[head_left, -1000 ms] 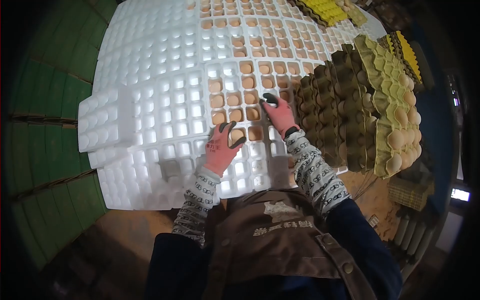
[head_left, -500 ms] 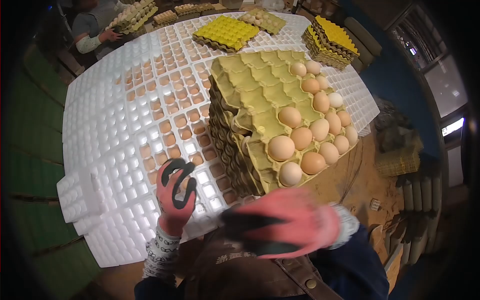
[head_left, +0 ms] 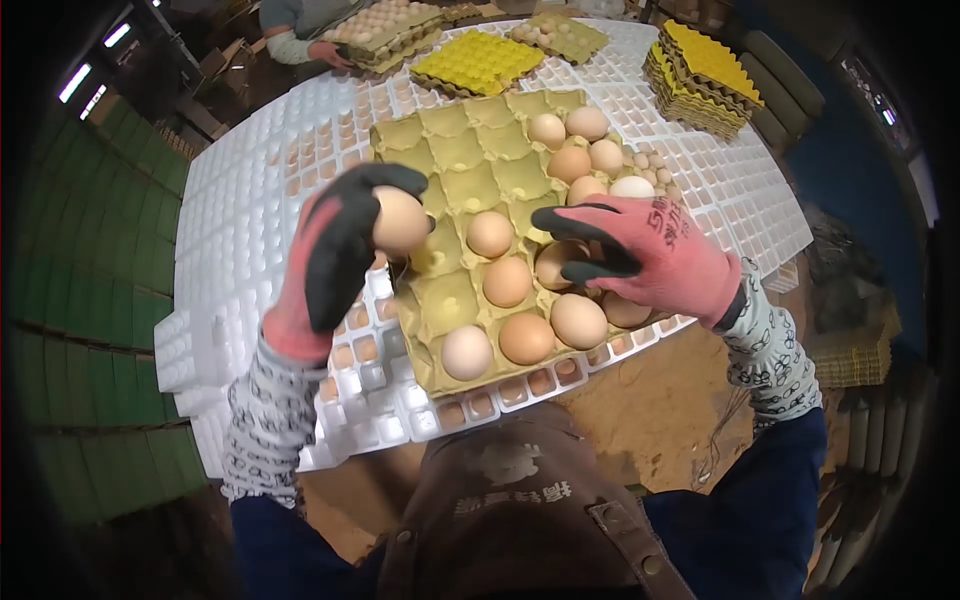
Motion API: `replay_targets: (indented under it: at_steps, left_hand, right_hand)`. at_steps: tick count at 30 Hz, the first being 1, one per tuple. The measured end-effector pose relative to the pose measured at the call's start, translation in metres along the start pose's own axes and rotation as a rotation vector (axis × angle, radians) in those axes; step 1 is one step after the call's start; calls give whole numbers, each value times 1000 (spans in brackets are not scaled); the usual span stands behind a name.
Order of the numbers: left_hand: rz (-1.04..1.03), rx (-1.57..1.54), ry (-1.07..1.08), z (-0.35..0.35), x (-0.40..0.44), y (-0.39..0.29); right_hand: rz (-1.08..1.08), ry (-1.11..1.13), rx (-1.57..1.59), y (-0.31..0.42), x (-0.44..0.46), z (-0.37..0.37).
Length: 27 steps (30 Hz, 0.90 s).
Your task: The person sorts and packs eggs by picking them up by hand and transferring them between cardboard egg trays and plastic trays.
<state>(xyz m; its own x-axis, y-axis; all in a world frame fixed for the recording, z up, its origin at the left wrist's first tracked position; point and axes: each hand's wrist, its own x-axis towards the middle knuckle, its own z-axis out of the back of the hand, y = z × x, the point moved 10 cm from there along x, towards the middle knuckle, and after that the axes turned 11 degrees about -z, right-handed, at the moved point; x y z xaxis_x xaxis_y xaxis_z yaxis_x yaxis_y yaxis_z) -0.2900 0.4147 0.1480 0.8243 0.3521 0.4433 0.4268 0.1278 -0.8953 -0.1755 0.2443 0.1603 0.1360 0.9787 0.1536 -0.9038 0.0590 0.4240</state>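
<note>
My left hand (head_left: 335, 240), in a pink and black glove, is closed around a light brown egg (head_left: 399, 222) at the left side of the egg tray (head_left: 455, 165). The tray is yellowish moulded pulp, on top of a stack. Over its right part, my right hand (head_left: 645, 250), gloved alike, has its fingers apart around a brown egg (head_left: 560, 266) that sits in the tray. Whether the fingertips touch that egg I cannot tell. Nearby are several more eggs, including a pale egg (head_left: 467, 352) at the front corner and a brown egg (head_left: 507, 281).
White foam trays (head_left: 245, 190) spread across the table, many cells holding eggs. Farther back are a bright yellow tray (head_left: 478, 62) and a yellow tray stack (head_left: 705, 75). At the back left, a co-worker's hand (head_left: 330, 54) is at an egg-filled tray (head_left: 385, 25).
My left hand has risen from the foam trays to the pulp tray and now holds an egg. My right hand has moved from near the apron to the eggs. The view has shifted.
</note>
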Motion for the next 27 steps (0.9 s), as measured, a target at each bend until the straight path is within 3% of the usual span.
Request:
replay_targets:
  at_steps: [1, 2, 4, 5, 6, 8, 9, 11, 14, 15, 17, 18, 20, 22, 23, 26, 27]
  left_hand:
    - [-86, 101, 82, -6, 9, -4]
    - [211, -62, 78, -6, 13, 17]
    - [277, 397, 98, -36, 23, -3]
    - [-161, 903, 275, -60, 33, -23]
    - [34, 1112, 391, -70, 30, -5]
    - [243, 1185, 496, -64, 31, 29]
    - [257, 1064, 455, -60, 29, 34]
    - [280, 831, 371, -39, 22, 39]
    - [215, 90, 41, -11, 17, 25]
    - [235, 19, -17, -8, 17, 21]
    - [211, -9, -61, -24, 19, 1]
    - [180, 13, 145, -38, 21, 0]
    - [-134, 880, 526, -84, 19, -23]
    - [-37, 1436, 714, -109, 2, -9]
    - [2, 1412, 711, -109, 3, -5]
    - [-66, 1268, 675, -101, 7, -13]
    - [-68, 1121, 594, -90, 6, -18]
  right_hand:
    - [23, -119, -132, 10, 0, 4]
    - [48, -248, -272, 21, -4, 13]
    - [-71, -11, -72, 25, -12, 19]
    - [8, 35, -153, 35, -29, 13]
    - [37, 140, -312, 42, -43, -4]
    - [65, 75, -555, 41, -47, -33]
    - [102, 75, -492, 36, -49, -35]
    - [-72, 10, 121, 12, -48, 3]
    - [-285, -200, 1085, -59, -55, 47]
    - [-120, -249, 775, -67, -52, 71]
    - [-363, -41, 950, -84, -43, 60]
    - [-382, 83, 605, -65, -30, 50]
    - [-68, 102, -235, -31, -19, 16]
    - [-43, 156, -333, -24, -13, 10]
    - [-20, 188, -391, -22, -10, 8]
    - [-148, 158, -128, -32, -10, 23]
    - [-257, 121, 124, -40, -21, 36]
